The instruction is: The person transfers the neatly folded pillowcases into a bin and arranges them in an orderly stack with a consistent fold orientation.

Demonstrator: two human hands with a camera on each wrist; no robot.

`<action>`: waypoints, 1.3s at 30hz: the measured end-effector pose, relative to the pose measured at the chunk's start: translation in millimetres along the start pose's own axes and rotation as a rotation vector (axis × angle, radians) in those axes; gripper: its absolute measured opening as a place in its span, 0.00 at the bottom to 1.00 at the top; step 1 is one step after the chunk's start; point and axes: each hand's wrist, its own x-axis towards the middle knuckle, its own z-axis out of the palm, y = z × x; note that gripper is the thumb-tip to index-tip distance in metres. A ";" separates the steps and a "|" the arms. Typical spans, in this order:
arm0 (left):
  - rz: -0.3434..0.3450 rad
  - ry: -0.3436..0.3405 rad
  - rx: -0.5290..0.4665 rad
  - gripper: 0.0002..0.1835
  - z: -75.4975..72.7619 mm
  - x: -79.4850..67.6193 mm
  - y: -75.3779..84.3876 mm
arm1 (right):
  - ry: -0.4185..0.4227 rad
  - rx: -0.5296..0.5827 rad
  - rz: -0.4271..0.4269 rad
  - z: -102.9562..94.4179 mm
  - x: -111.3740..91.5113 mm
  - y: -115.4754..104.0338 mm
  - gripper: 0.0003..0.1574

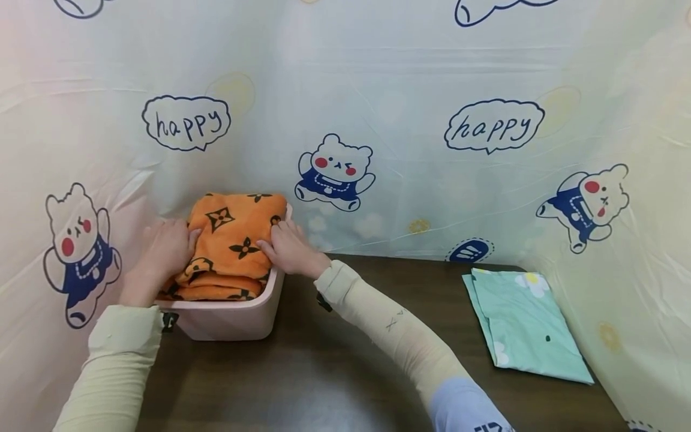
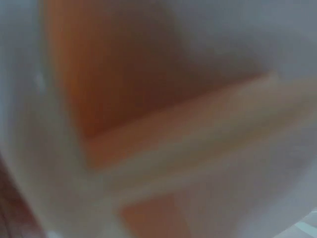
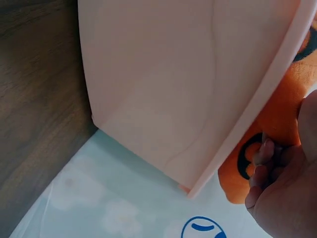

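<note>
A folded orange plush cloth with black flower shapes is bunched in a pale pink plastic bin, its top rising above the rim. My left hand grips the cloth's left side, the thumb lying on the fabric. On the opposite side, my right hand holds the cloth near the bin's right rim. The right wrist view shows the curled fingers against the orange fabric, just past the bin wall. The left wrist view is badly blurred, with only orange and pale areas showing.
A folded mint-green cloth with white flowers lies at the right of the dark wooden table. Pale printed curtain stands behind and on both sides, close to the bin's left and back.
</note>
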 end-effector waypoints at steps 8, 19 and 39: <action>-0.004 -0.064 -0.017 0.24 4.0 3.8 1.3 | -0.039 -0.011 0.021 9.7 2.4 3.6 0.29; 0.020 -0.074 -0.007 0.23 0.6 2.1 2.0 | -0.032 -0.007 0.034 15.0 5.2 2.5 0.29; 0.006 -0.137 -0.103 0.31 5.8 -12.0 7.3 | 0.072 0.231 0.045 5.7 -13.0 24.8 0.23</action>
